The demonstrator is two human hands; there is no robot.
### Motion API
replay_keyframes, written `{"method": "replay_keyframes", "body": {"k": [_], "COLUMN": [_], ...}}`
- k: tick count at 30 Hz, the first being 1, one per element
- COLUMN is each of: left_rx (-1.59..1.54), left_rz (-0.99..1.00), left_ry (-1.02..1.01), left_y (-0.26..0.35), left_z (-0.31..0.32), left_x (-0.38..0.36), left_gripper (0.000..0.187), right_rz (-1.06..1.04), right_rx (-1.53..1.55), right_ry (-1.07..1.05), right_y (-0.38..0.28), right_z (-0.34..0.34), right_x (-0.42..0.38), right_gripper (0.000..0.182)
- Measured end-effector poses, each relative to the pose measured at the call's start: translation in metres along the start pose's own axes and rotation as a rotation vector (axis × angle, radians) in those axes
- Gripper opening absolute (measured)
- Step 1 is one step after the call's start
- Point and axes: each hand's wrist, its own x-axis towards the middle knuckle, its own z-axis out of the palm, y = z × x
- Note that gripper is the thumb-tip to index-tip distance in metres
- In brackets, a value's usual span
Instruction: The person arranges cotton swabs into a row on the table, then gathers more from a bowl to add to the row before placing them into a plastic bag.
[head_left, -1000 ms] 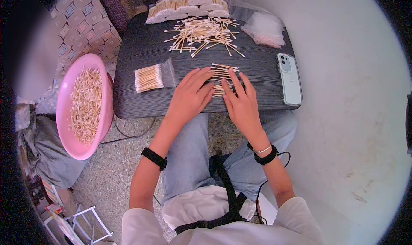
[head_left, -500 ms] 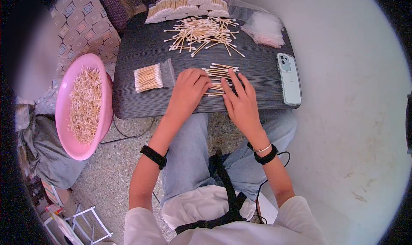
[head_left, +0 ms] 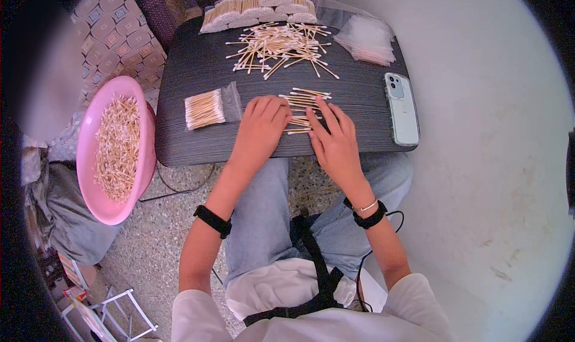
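Observation:
A small row of wooden-stick cotton swabs (head_left: 307, 98) lies crosswise on the dark table between my two hands. My left hand (head_left: 262, 121) rests at the row's left ends, fingers bent and side by side, touching the tips without gripping. From the other side, my right hand (head_left: 336, 132) is open, its spread fingers lying over the right ends of the lower swabs. Part of the row is hidden under the fingers. Left of my left hand is a clear bag of cotton swabs (head_left: 204, 109), its flap pointing right. Farther back spreads a loose heap of swabs (head_left: 280, 47).
Filled swab packs (head_left: 257, 5) are stacked at the table's back edge. Clear plastic bags (head_left: 366, 39) lie back right, with a phone (head_left: 402, 109) nearer along the right edge. A pink basin (head_left: 87, 162) full of swabs stands left of the table (head_left: 179, 147). A wall rises on the right.
The whole view has shifted very slightly. Both hands keep almost the same place around the row of cotton swabs.

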Motion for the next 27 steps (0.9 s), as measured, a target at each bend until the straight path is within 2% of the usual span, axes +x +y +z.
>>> {"method": "replay_keyframes", "body": {"k": [4, 14, 20, 27], "left_rx": [0.055, 0.191, 0.083, 0.042], "left_rz": [0.01, 0.02, -0.053, -0.07], "left_ry": [-0.008, 0.001, -0.036, 0.017], "left_y": [0.002, 0.007, 0.005, 0.004], "left_z": [0.002, 0.001, 0.005, 0.006], "left_x": [0.0, 0.003, 0.001, 0.001], "left_gripper": [0.018, 0.018, 0.019, 0.016], "right_rz": [0.009, 0.039, 0.04, 0.048], "right_rx": [0.065, 0.197, 0.218, 0.187], "right_ry": [0.025, 0.145, 0.13, 0.12], "right_y": [0.001, 0.008, 0.012, 0.011], "right_z": [-0.001, -0.006, -0.004, -0.002], "right_x": [0.002, 0.016, 0.023, 0.028], "right_gripper": [0.041, 0.018, 0.013, 0.012]}}
